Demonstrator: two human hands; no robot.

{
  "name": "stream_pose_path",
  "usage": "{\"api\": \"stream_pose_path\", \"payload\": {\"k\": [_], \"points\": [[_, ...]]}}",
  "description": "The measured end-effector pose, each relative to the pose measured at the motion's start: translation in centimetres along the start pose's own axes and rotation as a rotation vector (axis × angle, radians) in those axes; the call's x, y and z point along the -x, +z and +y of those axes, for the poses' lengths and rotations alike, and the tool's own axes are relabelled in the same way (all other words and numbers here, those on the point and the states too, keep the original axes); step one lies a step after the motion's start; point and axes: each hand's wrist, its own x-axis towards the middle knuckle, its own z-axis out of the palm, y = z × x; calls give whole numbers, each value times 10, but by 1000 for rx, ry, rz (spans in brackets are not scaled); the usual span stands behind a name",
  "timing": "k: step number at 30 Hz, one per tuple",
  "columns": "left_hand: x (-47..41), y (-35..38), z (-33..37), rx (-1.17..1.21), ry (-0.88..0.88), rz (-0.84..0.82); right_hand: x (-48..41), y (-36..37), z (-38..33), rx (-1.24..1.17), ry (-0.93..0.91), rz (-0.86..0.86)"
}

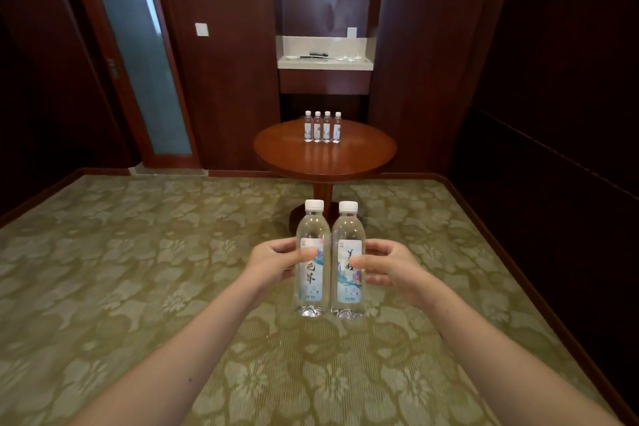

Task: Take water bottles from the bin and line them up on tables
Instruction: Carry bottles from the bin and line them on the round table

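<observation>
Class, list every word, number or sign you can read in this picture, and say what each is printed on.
"无界", probably, brush script partly behind the thumb: label of the left bottle, gripped by the left hand.
"美好", probably, also partly covered: label of the right bottle, gripped by the right hand.
Small print low on both labels: too blurred to read.
Labels of the four bottles on the round table: too small.
</observation>
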Motion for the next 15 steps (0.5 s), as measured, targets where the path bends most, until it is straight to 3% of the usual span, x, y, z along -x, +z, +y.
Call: {"api": "stream_pose_path", "payload": {"k": [15], "points": [[-273,46,43,41,-17,-20,-242,-110,-41,-82,15,43]]}}
